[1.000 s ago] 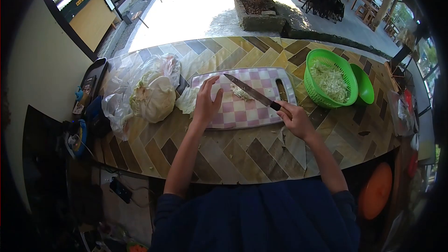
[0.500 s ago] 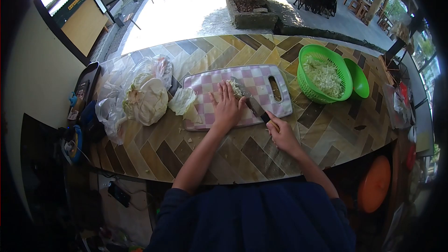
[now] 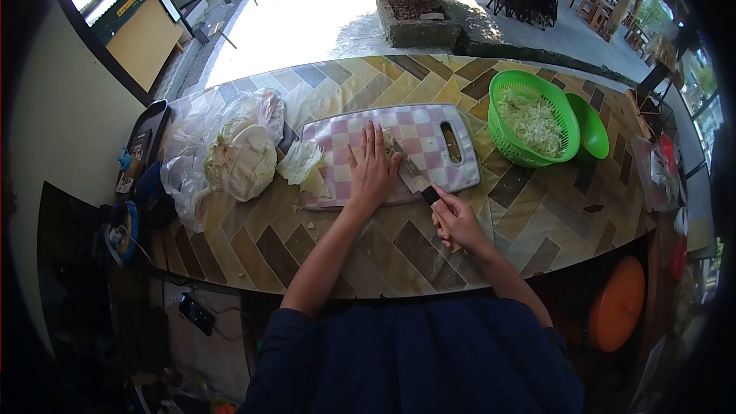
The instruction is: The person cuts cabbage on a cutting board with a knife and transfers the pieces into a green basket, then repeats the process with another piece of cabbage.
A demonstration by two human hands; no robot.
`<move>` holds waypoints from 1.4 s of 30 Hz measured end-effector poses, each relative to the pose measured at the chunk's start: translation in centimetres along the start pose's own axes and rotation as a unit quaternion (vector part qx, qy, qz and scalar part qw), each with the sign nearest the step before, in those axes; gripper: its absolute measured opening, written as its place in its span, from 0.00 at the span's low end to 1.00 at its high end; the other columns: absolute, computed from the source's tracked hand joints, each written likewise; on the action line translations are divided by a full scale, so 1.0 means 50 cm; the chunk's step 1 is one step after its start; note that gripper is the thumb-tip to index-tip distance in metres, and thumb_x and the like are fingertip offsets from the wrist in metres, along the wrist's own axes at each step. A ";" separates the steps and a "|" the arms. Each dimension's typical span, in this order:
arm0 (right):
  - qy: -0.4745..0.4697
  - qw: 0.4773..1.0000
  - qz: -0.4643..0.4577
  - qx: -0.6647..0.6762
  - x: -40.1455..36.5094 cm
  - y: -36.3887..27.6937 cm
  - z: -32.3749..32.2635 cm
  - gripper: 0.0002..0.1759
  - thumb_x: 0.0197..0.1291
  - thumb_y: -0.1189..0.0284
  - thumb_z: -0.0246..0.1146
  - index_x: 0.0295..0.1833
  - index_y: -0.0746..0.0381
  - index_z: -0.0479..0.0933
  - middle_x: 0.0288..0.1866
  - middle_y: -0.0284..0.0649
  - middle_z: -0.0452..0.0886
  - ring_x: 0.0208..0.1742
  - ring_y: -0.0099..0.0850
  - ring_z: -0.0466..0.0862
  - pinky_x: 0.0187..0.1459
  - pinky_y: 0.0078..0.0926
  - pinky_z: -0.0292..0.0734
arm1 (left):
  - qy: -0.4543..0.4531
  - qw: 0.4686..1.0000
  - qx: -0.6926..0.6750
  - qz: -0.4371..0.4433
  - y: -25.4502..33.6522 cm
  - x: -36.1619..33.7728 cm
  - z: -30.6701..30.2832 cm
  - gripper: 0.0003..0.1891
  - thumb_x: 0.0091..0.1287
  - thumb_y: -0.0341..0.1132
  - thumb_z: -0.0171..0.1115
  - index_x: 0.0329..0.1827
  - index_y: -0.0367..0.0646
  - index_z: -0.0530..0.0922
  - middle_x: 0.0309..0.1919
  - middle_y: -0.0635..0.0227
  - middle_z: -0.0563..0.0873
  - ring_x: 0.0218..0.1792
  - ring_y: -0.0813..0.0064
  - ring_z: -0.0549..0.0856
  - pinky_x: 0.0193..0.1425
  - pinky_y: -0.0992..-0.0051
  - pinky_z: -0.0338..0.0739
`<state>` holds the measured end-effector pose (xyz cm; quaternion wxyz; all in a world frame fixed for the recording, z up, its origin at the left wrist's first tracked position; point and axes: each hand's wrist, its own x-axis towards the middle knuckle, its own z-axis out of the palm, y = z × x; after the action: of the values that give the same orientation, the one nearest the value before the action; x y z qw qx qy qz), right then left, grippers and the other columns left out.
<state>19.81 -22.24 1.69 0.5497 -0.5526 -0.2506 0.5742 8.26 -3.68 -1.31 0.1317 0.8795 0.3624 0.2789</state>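
My left hand (image 3: 373, 169) lies on a pink-and-white checkered cutting board (image 3: 337, 126), its fingers stretched forward and the thumb spread out. What lies under the palm is hidden. In my right hand (image 3: 460, 222) is a knife (image 3: 414, 175) with a light wooden handle. Its blade slants up and left across the board, the tip close beside my left fingers. A little cut cabbage shows by the blade tip. Loose cabbage leaves (image 3: 300, 162) rest at the board's left edge. Beyond them sits a partly peeled cabbage (image 3: 244, 161) on a clear plastic bag (image 3: 184, 188).
A green basket (image 3: 502, 134) of shredded cabbage (image 3: 529, 124) stands right of the board, beside a green bowl (image 3: 589, 129). Along the left side of the patterned table (image 3: 368, 257) are a black tray (image 3: 146, 134) and dark items. An orange round object (image 3: 619, 303) is below, at right.
The knife has drawn back slightly toward me, and its handle has swung lower left. My left hand stays on the board, with less cut cabbage showing beside its fingers.
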 end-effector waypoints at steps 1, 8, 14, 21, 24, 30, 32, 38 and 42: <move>-0.002 1.000 0.001 0.002 -0.002 -0.001 0.000 0.29 0.74 0.70 0.52 0.79 0.51 0.57 0.27 0.32 0.70 0.15 0.17 0.66 0.15 0.19 0.66 | -0.013 1.000 -0.007 0.004 0.000 0.000 -0.003 0.35 0.76 0.52 0.44 0.77 0.35 0.53 0.78 0.51 0.55 0.79 0.57 0.52 0.77 0.42 0.37; -0.004 0.999 0.020 0.026 -0.013 -0.004 -0.003 0.30 0.75 0.69 0.53 0.79 0.51 0.57 0.28 0.32 0.70 0.16 0.17 0.66 0.15 0.18 0.67 | -0.052 0.998 -0.023 0.002 0.007 -0.004 -0.006 0.33 0.76 0.49 0.44 0.77 0.35 0.53 0.78 0.54 0.56 0.79 0.60 0.53 0.78 0.44 0.37; -0.006 1.000 0.015 0.018 -0.047 -0.063 0.006 0.30 0.75 0.68 0.53 0.79 0.52 0.56 0.28 0.32 0.70 0.17 0.16 0.66 0.16 0.17 0.67 | -0.046 0.999 -0.015 0.011 0.046 0.020 -0.053 0.33 0.77 0.48 0.42 0.77 0.34 0.52 0.78 0.52 0.55 0.79 0.59 0.53 0.78 0.44 0.37; 0.019 1.000 -0.025 0.005 -0.119 -0.188 -0.049 0.30 0.76 0.67 0.51 0.80 0.49 0.54 0.31 0.34 0.69 0.18 0.17 0.65 0.17 0.16 0.66 | -0.019 0.997 -0.027 0.072 0.184 0.113 -0.094 0.33 0.78 0.48 0.39 0.77 0.32 0.52 0.78 0.48 0.55 0.79 0.54 0.52 0.78 0.43 0.37; 0.056 0.997 -0.048 0.008 -0.159 -0.236 -0.100 0.30 0.76 0.66 0.52 0.79 0.52 0.55 0.30 0.32 0.69 0.18 0.16 0.65 0.17 0.16 0.66 | 0.000 0.994 -0.023 0.111 0.271 0.158 -0.081 0.33 0.78 0.48 0.40 0.76 0.31 0.52 0.77 0.48 0.55 0.79 0.54 0.53 0.78 0.43 0.37; 0.158 0.980 -0.088 -0.086 -0.217 -0.300 -0.236 0.28 0.75 0.68 0.52 0.78 0.52 0.58 0.29 0.30 0.70 0.18 0.14 0.66 0.18 0.15 0.66 | -0.002 0.980 -0.090 0.180 0.413 0.244 0.016 0.35 0.77 0.49 0.42 0.77 0.31 0.51 0.77 0.47 0.55 0.78 0.54 0.55 0.77 0.44 0.43; 0.201 0.953 -0.109 -0.197 -0.230 -0.315 -0.287 0.27 0.74 0.69 0.53 0.77 0.54 0.62 0.29 0.29 0.70 0.21 0.14 0.68 0.22 0.17 0.69 | -0.033 0.971 -0.135 0.193 0.441 0.264 0.033 0.34 0.77 0.49 0.43 0.77 0.31 0.51 0.77 0.47 0.55 0.78 0.52 0.55 0.77 0.46 0.46; 0.291 0.748 -0.235 -0.549 -0.241 -0.328 -0.382 0.24 0.66 0.75 0.59 0.68 0.56 0.73 0.34 0.48 0.80 0.36 0.44 0.81 0.44 0.36 0.76 | -0.098 0.968 -0.146 0.182 0.434 0.296 0.079 0.35 0.70 0.50 0.59 0.71 0.32 0.63 0.67 0.45 0.72 0.66 0.48 0.74 0.69 0.59 0.68; 0.284 0.733 -0.221 -0.578 -0.242 -0.340 -0.398 0.23 0.66 0.73 0.59 0.67 0.54 0.74 0.36 0.46 0.81 0.38 0.44 0.82 0.44 0.39 0.76 | -0.307 0.937 -0.044 0.163 0.460 0.298 0.032 0.34 0.61 0.48 0.68 0.65 0.33 0.72 0.57 0.46 0.81 0.59 0.51 0.80 0.65 0.59 0.73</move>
<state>41.34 -35.00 16.02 0.2814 -0.8301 -0.4813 -0.0018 30.84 -9.30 13.27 0.2278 0.9626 0.1436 0.0283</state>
